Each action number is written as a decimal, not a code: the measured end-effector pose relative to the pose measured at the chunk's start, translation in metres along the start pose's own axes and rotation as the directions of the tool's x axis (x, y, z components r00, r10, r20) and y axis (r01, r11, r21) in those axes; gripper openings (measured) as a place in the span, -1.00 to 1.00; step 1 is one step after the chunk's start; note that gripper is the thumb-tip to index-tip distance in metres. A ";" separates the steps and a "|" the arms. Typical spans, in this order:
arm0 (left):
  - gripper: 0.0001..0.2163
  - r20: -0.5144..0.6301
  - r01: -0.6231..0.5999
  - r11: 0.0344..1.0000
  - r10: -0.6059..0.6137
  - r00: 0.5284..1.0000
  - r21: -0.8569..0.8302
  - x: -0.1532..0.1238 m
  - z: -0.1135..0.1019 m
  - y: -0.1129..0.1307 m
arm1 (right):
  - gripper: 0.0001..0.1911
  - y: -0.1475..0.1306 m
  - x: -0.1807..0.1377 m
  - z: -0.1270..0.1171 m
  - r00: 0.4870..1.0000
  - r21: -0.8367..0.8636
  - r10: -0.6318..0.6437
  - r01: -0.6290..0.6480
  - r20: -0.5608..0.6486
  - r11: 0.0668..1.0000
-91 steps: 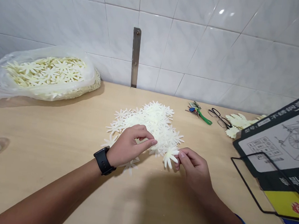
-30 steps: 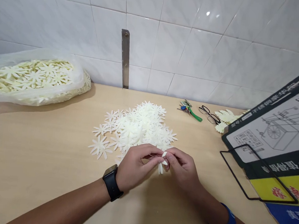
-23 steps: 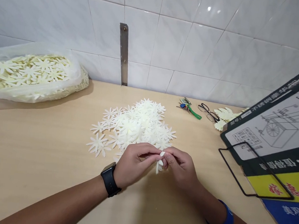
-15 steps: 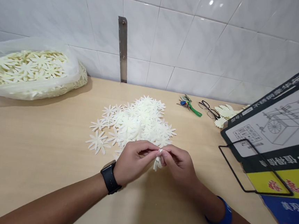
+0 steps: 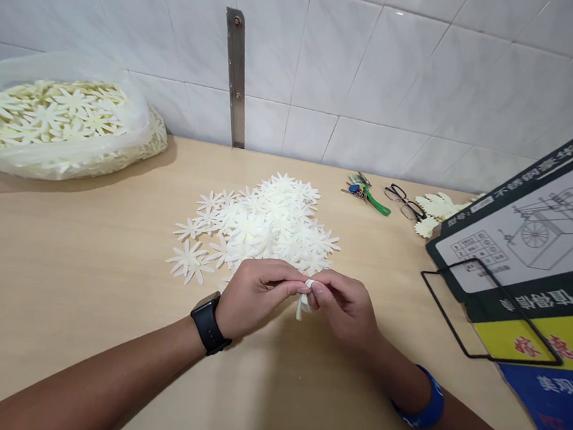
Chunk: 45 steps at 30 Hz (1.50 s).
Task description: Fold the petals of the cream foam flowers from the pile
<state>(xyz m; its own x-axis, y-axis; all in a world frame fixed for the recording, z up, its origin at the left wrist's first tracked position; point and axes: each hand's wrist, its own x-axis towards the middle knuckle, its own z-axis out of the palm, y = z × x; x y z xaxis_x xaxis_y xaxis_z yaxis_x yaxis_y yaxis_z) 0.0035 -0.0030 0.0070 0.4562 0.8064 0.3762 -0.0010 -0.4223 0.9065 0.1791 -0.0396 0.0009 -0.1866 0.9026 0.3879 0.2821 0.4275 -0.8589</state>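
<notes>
My left hand [image 5: 259, 296] and my right hand [image 5: 343, 307] meet fingertip to fingertip at the middle of the table. Pinched between them is a small folded white foam flower [image 5: 303, 303], its petals hanging down below the fingers. Both hands are closed on it; how it is folded is partly hidden by my fingertips. Just beyond the hands lies a loose heap of flat white foam flowers [image 5: 270, 223]. A few separate flowers [image 5: 189, 261] spread out at the heap's left side.
An open clear plastic bag [image 5: 137, 142] full of similar flowers stands at the left. Keys with a green strap [image 5: 378, 201], eyeglasses [image 5: 408, 204] and more foam pieces [image 5: 437, 208] lie at the back right. A printed cardboard box [image 5: 504, 307] with a black wire frame [image 5: 455, 353] borders the right side.
The view has tilted slightly downward. Both hands stay together, and the petals of the held flower hang in a narrower bunch than before.
</notes>
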 end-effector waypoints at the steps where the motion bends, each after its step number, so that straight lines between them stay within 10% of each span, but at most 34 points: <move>1: -0.90 0.005 0.002 1.000 -0.002 1.000 -0.009 0.000 0.000 0.000 | -0.77 0.000 0.000 0.000 1.000 0.000 -0.001 0.001 0.003 1.000; 30: -0.91 0.030 0.070 0.992 -0.068 0.997 -0.102 0.001 -0.004 0.001 | -0.72 -0.006 0.000 -0.005 0.998 0.007 -0.029 0.028 0.049 1.000; 45: -0.83 0.082 -0.205 0.952 0.191 0.978 0.227 -0.001 -0.006 0.004 | -0.75 -0.004 0.001 -0.001 0.999 -0.041 -0.034 0.035 0.035 0.999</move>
<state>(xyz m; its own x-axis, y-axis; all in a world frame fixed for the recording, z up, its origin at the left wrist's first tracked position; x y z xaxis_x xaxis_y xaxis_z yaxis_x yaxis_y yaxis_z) -0.0025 -0.0033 0.0115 0.5191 0.6739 0.5258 0.1071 -0.6616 0.7422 0.1791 -0.0407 0.0052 -0.2285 0.8854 0.4048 0.3141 0.4606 -0.8302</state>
